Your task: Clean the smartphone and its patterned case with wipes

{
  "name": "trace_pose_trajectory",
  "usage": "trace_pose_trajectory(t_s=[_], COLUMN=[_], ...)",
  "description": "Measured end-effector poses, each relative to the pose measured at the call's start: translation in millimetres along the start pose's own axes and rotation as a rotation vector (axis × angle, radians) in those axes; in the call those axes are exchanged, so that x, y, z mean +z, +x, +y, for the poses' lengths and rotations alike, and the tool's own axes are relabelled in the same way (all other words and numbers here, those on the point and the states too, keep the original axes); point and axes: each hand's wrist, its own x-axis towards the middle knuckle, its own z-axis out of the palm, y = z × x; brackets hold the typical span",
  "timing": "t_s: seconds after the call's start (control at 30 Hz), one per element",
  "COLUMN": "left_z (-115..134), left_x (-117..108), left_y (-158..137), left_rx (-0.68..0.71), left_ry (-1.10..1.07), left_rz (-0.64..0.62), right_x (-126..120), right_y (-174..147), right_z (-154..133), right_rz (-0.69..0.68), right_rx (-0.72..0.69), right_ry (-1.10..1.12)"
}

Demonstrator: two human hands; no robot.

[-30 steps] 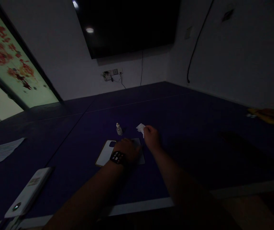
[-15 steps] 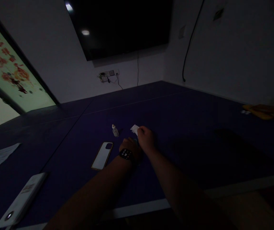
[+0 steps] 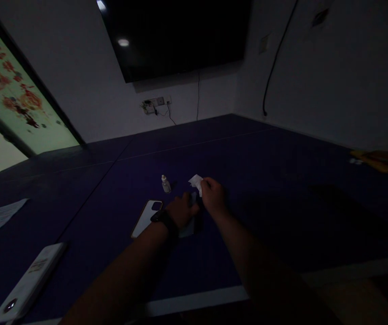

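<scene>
White wipe [image 3: 196, 182] pinched in our right hand [image 3: 214, 197], left hand [image 3: 180, 211] gripping the phone [image 3: 187, 225]: we'd steady it, bottle [image 3: 165, 184] at eleven o'clock.

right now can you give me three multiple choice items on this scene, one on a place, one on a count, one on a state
1. Where does the small bottle stand?
A. on the white box
B. on the blue table, beyond the phone
C. in the right hand

2. How many hands are over the table?
A. one
B. two
C. three

3. What is the right hand doing?
A. lying flat and empty
B. holding the bottle
C. pinching a white wipe

Answers:
1 B: it stands upright on the blue table, past the phone.
2 B: only the left hand and the right hand show.
3 C: the white wipe sticks out of its fingers.
</scene>
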Motion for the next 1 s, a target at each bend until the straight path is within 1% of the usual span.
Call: trace_pose_trajectory(t_s=[0.07,0.13,0.17,0.2,0.23,0.27,0.33,0.37,0.43,0.47,0.53,0.6,0.67,0.73,0.77,0.83,0.93,1.0], left_z=[-11,-22,-27,-31,-35,-37,-38,-37,-36,-36,-37,-39,-42,-43,-43,-43,-42,-42], left_x=[-4,-2,2,6,11,15,22,24,26,27,29,34,39,43,45,46,46,45], left_y=[-4,-8,-10,-13,-15,-18,-25,-28,-34,-36,-39,-39,-38,-37,-37,-37,-33,-30], left_rx=[0.078,0.158,0.203,0.235,0.233,0.19,0.056,-0.004,-0.045,-0.044,-0.054,-0.108,-0.155,-0.176,-0.182,-0.19,-0.216,-0.244], left_ry=[-0.104,-0.258,-0.437,-0.628,-0.827,-1.029,-1.37,-1.51,-1.726,-1.8,-1.882,-1.921,-1.969,-2.024,-2.051,-2.124,-2.253,-2.315], left_rz=[0.013,0.061,0.099,0.109,0.088,0.042,-0.137,-0.208,-0.296,-0.31,-0.323,-0.303,-0.257,-0.227,-0.235,-0.255,-0.204,-0.166], right_x=[-1,-1,0,0,0,1,1,0,-1,-2,-4,-4,-3,-3,-2,-3,-6,-7], right_y=[0,-2,-3,-4,-6,-8,-12,-14,-17,-19,-22,-26,-30,-34,-35,-37,-38,-38], right_z=[-2,-4,-6,-7,-8,-9,-12,-13,-16,-18,-23,-28,-34,-37,-37,-38,-39,-42], right_rz=[0.009,0.012,0.011,0.009,0.007,0.005,-0.006,-0.015,-0.036,-0.05,-0.099,-0.194,-0.313,-0.41,-0.446,-0.489,-0.535,-0.594], right_rx=[-0.008,-0.017,-0.021,-0.026,-0.033,-0.041,-0.066,-0.084,-0.136,-0.174,-0.274,-0.395,-0.503,-0.574,-0.608,-0.69,-0.839,-0.903], right_ry=[0.03,0.056,0.065,0.071,0.074,0.073,0.059,0.047,0.009,-0.015,-0.068,-0.117,-0.155,-0.182,-0.215,-0.322,-0.488,-0.538])
